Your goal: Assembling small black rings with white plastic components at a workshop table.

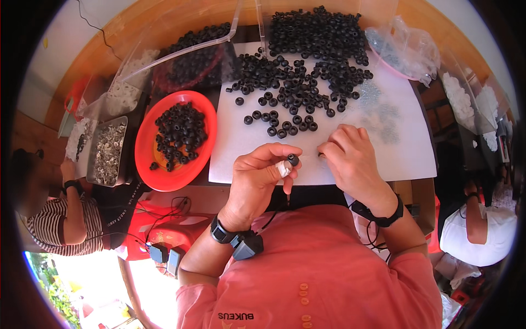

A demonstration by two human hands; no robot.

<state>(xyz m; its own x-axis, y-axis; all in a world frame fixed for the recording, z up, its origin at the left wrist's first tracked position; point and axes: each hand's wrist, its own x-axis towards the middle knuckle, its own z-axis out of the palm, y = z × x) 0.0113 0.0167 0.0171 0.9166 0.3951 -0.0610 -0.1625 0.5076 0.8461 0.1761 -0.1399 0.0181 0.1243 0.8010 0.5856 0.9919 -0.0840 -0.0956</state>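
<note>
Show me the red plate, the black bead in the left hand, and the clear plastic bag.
Red plate (146, 140): head view, bare left rim.
Black bead (294, 161): head view, its visible side.
Clear plastic bag (417, 53): head view, crumpled middle.

Head view: I log one short word in dark capitals, the lettering (236, 316) standing upside down to me on the front of the wearer's red shirt (329, 263); it is legible. Second entry: pale lettering (125, 207) runs at a slant along the dark trousers (112, 215) of the person (66, 222) at left, also in capitals. Third: yellowish marks (162, 236) on a red surface (189, 225) beside that person, too small for me to read.
</note>
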